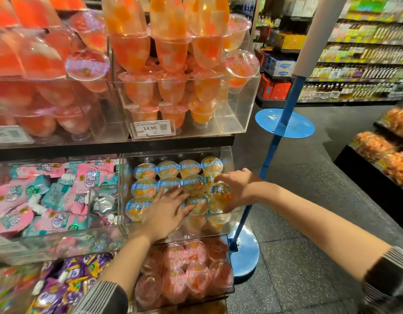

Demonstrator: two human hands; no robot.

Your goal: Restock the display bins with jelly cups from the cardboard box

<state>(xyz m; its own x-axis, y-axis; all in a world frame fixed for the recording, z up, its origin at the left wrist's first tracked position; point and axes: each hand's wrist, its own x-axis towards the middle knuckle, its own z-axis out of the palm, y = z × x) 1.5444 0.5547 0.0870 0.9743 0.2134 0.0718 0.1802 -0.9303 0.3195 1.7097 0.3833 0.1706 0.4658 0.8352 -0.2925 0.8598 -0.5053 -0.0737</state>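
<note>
Clear-plastic jelly cup [220, 193], blue-lidded with orange fruit, tilts lid toward nine o'clock in the right hand [237, 189]'s grip; left hand [166, 209] lies flat, released, on neighbouring cups [167, 169] inside the display bin [124, 223].

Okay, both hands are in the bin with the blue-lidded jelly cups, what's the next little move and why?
Probably lower the tilted cup that the right hand grips into the right end of the bin and stand it lid-up. The neighbouring cups sit in neat rows, and the left hand rests flat on them, seemingly steadying them.

Both hands [166, 209] among jelly cups [166, 169]
</note>
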